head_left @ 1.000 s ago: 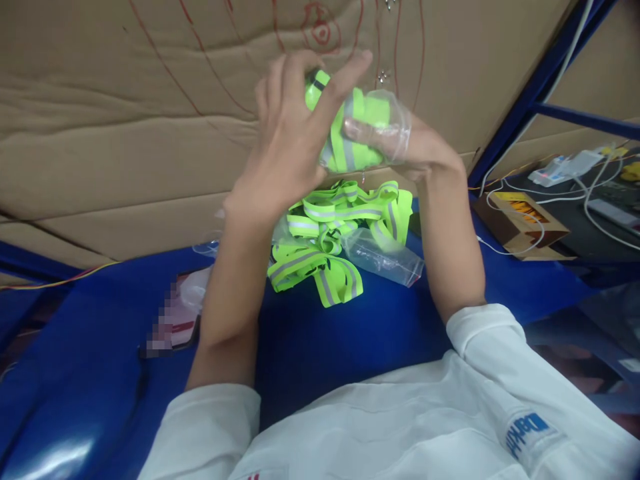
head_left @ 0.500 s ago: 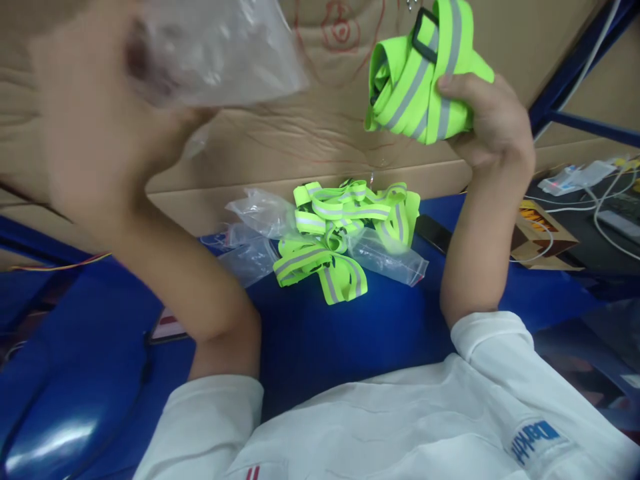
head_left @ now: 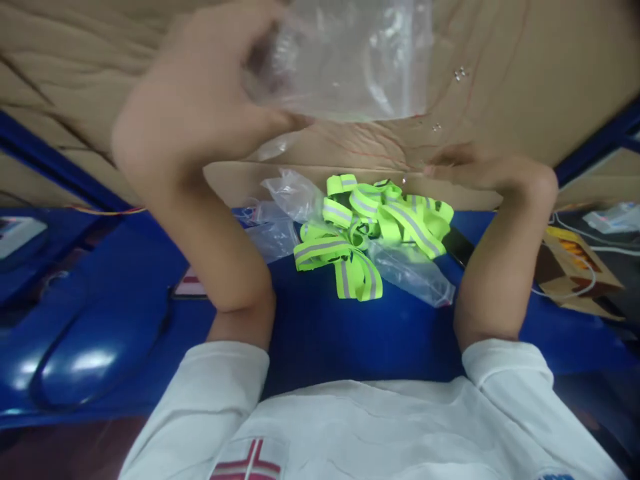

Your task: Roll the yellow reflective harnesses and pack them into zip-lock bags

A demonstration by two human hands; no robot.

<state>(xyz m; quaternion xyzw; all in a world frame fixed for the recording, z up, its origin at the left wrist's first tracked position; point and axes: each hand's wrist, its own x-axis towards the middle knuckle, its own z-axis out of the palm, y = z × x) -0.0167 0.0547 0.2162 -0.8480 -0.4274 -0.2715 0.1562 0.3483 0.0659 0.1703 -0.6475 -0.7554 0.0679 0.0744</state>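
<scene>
My left hand (head_left: pixel 200 113) is raised high and pinched shut on an empty clear plastic bag (head_left: pixel 350 60), which hangs in front of the cardboard wall. My right hand (head_left: pixel 493 175) is low and somewhat blurred. Its fingers stretch flat toward the left just above the far right of a pile of neon yellow-green reflective straps (head_left: pixel 367 230), and nothing shows in it. The pile lies on the blue surface (head_left: pixel 340 327) between my forearms. Both sleeves are white.
More clear bags lie around the pile, one at its right front (head_left: pixel 417 275) and crumpled ones at its left (head_left: pixel 287 200). A cardboard wall (head_left: pixel 500 80) stands behind. A brown carton (head_left: pixel 570 267) with white cables sits at the right, beside a blue frame post (head_left: pixel 600 143).
My right hand has dropped from up high to the pile and no longer holds the folded strap bundle. My left hand has carried the clear bag toward the middle.
</scene>
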